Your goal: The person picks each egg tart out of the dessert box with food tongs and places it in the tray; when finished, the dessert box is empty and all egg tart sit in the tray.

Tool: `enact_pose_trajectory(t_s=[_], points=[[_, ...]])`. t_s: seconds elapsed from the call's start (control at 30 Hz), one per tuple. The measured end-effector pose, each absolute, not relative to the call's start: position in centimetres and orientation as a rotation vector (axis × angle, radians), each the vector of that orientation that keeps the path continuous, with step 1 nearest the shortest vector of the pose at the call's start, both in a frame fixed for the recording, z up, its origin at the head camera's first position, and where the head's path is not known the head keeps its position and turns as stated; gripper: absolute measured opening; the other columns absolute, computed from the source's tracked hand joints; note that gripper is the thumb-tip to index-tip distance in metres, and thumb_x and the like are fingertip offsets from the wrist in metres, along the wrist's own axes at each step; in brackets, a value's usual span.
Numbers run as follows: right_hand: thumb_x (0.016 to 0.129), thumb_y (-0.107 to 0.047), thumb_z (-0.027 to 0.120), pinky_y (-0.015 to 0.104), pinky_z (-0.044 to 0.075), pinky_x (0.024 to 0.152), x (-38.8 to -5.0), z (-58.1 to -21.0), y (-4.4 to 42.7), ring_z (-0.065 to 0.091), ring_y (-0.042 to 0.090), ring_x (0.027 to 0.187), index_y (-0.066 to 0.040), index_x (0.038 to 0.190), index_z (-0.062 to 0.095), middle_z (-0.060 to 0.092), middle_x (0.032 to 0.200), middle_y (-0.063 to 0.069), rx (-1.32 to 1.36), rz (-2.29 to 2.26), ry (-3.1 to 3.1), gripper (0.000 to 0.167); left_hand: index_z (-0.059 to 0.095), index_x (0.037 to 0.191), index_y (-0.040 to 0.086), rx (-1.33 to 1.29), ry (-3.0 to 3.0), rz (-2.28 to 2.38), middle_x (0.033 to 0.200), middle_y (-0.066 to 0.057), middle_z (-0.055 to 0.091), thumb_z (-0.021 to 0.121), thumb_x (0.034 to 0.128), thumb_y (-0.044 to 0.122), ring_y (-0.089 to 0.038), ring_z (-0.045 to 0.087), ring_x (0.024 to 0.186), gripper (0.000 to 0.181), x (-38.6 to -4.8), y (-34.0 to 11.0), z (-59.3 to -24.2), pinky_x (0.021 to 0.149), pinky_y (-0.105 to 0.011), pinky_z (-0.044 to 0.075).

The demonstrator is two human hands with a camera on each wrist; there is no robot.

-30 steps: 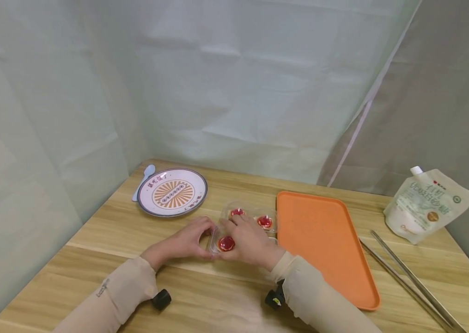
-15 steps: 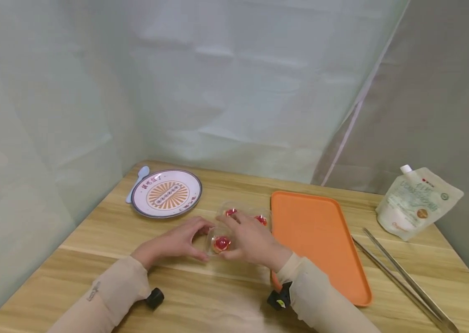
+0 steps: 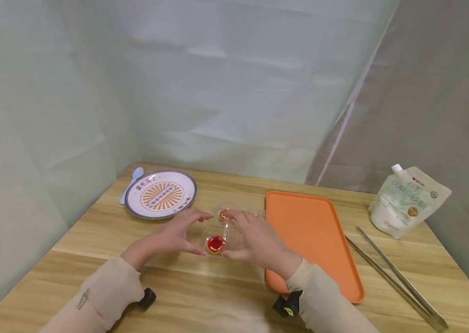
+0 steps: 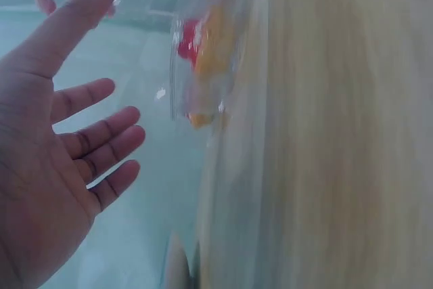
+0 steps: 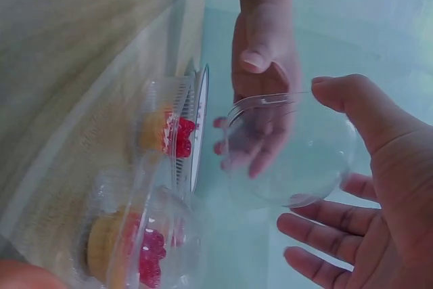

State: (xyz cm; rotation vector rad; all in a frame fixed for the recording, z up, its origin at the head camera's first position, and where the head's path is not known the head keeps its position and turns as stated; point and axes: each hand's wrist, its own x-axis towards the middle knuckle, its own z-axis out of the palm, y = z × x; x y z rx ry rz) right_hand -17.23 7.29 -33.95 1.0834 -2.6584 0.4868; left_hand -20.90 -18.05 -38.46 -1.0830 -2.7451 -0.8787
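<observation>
Two small tarts with glossy red tops show in the head view, a near one (image 3: 215, 244) and a far one (image 3: 223, 214), in a clear plastic container (image 5: 162, 93). My right hand (image 3: 261, 240) holds a clear domed lid (image 5: 304, 147) between thumb and fingers, raised above the near tart. In the right wrist view another domed lid (image 5: 186, 235) covers the neighbouring tart (image 5: 149, 255). My left hand (image 3: 172, 236) is at the container's left side, thumb and fingers spread and holding nothing. In the left wrist view its fingers (image 4: 98, 137) stand apart from the container.
A patterned plate (image 3: 161, 194) lies at the back left with a pale blue spoon (image 3: 130, 185) beside it. Right of the container is an orange tray (image 3: 309, 240). Metal tongs (image 3: 396, 277) and a white spout pouch (image 3: 406, 203) lie farther right. Cloth hangs behind the table.
My right hand has lifted the clear lid off the near tart, which now shows more plainly. My left hand has parted from the container's edge. The head view has shifted slightly right.
</observation>
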Motion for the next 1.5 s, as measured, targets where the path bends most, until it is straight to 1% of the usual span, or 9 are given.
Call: enact_pose_trajectory(t_s=[0.23, 0.43, 0.6, 0.7, 0.9, 1.03, 1.2, 1.4, 1.5], points=[[0.073, -0.043, 0.08, 0.04, 0.051, 0.097, -16.7, -34.3, 7.5, 0.059, 0.021, 0.116, -0.009, 0.137, 0.043, 0.06, 0.129, 0.004, 1.078, 0.609, -2.556, 0.081, 0.052, 0.134, 0.008, -1.156, -2.633, -0.856, 0.13, -0.006, 0.058, 0.087, 0.0623, 0.041, -0.025, 0.053, 0.121, 0.087, -19.7, -16.5, -37.3, 0.101, -0.049, 0.046], [0.069, -0.038, 0.084, 0.038, 0.054, 0.088, -16.1, -34.8, 8.1, 0.063, 0.019, 0.106, -0.011, 0.136, 0.043, 0.064, 0.122, 0.004, 1.044, 0.753, -2.477, 0.083, 0.051, 0.134, 0.009, -1.172, -2.602, -0.782, 0.129, -0.005, 0.059, 0.087, 0.0609, 0.043, -0.023, 0.055, 0.118, 0.088, -18.8, -15.4, -36.6, 0.098, -0.046, 0.048], [0.068, -0.037, 0.085, 0.037, 0.054, 0.089, -15.8, -35.1, 8.5, 0.062, 0.017, 0.107, -0.01, 0.136, 0.042, 0.062, 0.126, 0.003, 1.061, 0.791, -2.39, 0.085, 0.048, 0.136, 0.01, -1.192, -2.602, -0.81, 0.129, -0.006, 0.058, 0.088, 0.0609, 0.04, -0.023, 0.055, 0.116, 0.091, -18.2, -14.9, -36.6, 0.097, -0.047, 0.05], [0.068, -0.033, 0.085, 0.036, 0.055, 0.088, -15.6, -35.3, 8.6, 0.063, 0.017, 0.107, -0.008, 0.134, 0.043, 0.062, 0.124, 0.005, 1.07, 0.842, -2.361, 0.083, 0.047, 0.137, 0.009, -1.209, -2.587, -0.811, 0.126, -0.005, 0.058, 0.088, 0.0613, 0.041, -0.02, 0.056, 0.111, 0.092, -18.0, -14.7, -36.7, 0.094, -0.045, 0.051], [0.069, -0.028, 0.086, 0.03, 0.058, 0.084, -15.1, -35.5, 8.8, 0.063, 0.019, 0.106, -0.008, 0.135, 0.041, 0.059, 0.127, 0.006, 1.082, 0.956, -2.353, 0.082, 0.05, 0.134, 0.009, -1.232, -2.529, -0.839, 0.118, 0.0, 0.06, 0.089, 0.0603, 0.039, -0.014, 0.057, 0.103, 0.088, -17.9, -14.4, -36.8, 0.089, -0.039, 0.051], [0.069, -0.026, 0.085, 0.029, 0.058, 0.083, -14.9, -35.6, 9.0, 0.061, 0.02, 0.108, -0.008, 0.136, 0.038, 0.056, 0.13, 0.005, 1.09, 1.031, -2.349, 0.084, 0.051, 0.131, 0.011, -1.233, -2.506, -0.848, 0.116, 0.002, 0.061, 0.089, 0.0595, 0.039, -0.011, 0.056, 0.101, 0.086, -17.9, -14.3, -36.8, 0.087, -0.035, 0.05], [0.07, -0.023, 0.085, 0.03, 0.056, 0.084, -14.5, -35.7, 9.4, 0.061, 0.021, 0.11, -0.009, 0.137, 0.035, 0.055, 0.133, 0.007, 1.091, 1.099, -2.335, 0.084, 0.053, 0.129, 0.012, -1.221, -2.509, -0.85, 0.118, 0.003, 0.062, 0.087, 0.0617, 0.043, -0.013, 0.056, 0.106, 0.082, -17.5, -14.3, -36.7, 0.092, -0.039, 0.05], [0.071, -0.023, 0.084, 0.034, 0.057, 0.081, -14.1, -35.9, 9.6, 0.06, 0.019, 0.111, -0.008, 0.137, 0.039, 0.057, 0.131, 0.004, 1.1, 1.181, -2.361, 0.082, 0.053, 0.128, 0.012, -1.231, -2.6, -0.817, 0.128, -0.002, 0.059, 0.08, 0.0685, 0.052, -0.023, 0.053, 0.119, 0.077, -16.6, -14.7, -36.2, 0.098, -0.048, 0.048], [0.072, -0.025, 0.083, 0.036, 0.056, 0.084, -13.7, -36.0, 9.6, 0.06, 0.017, 0.11, -0.009, 0.137, 0.041, 0.058, 0.131, 0.002, 1.095, 1.169, -2.384, 0.079, 0.053, 0.129, 0.011, -1.237, -2.663, -0.777, 0.132, -0.005, 0.056, 0.079, 0.0702, 0.053, -0.027, 0.051, 0.125, 0.077, -16.3, -15.0, -35.8, 0.102, -0.051, 0.046]])
